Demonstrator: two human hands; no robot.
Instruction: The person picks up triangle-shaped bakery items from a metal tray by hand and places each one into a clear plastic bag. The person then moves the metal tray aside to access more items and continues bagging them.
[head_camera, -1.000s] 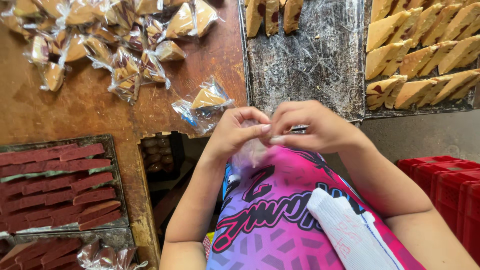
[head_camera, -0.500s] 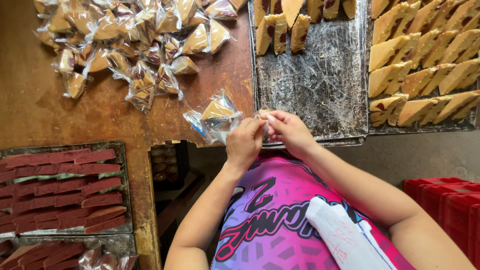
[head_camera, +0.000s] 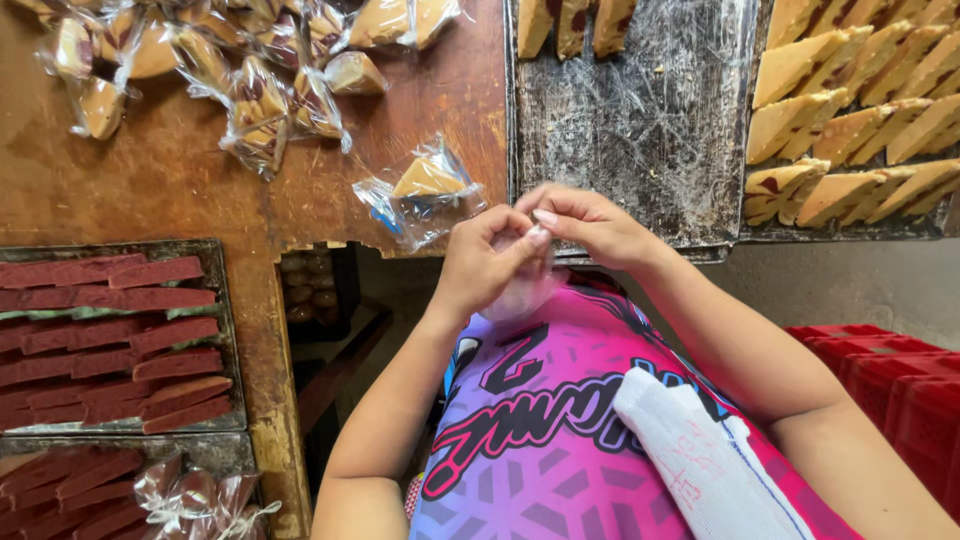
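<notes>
Desk: worn brown wooden desk (head_camera: 180, 180), scratched and stained, with a chipped near edge.
Left hand: the left hand (head_camera: 485, 262) is curled, its fingertips pinching a small clear plastic wrapper (head_camera: 520, 285) at chest height, just off the desk edge.
Right hand: the right hand (head_camera: 590, 222) meets the left one, thumb and forefinger pressed on the same thin, crinkly film; what the film holds cannot be made out.
Nearest piece: a tan wedge sealed in a glossy clear bag (head_camera: 425, 190) lies on the wood just beside the hands.
Pile: more wrapped wedges (head_camera: 250, 70) are heaped at the far left, shiny and creased.
Dark tray: a scuffed metal tray (head_camera: 640, 130) lies by the right hand, with bare tan wedges (head_camera: 860, 110) stacked in rows to its right.
Red bars: flat, matte red-brown bars (head_camera: 110, 340) fill a shallow metal tray at the left.
Crate: red plastic crate (head_camera: 890, 370) at the lower right.
</notes>
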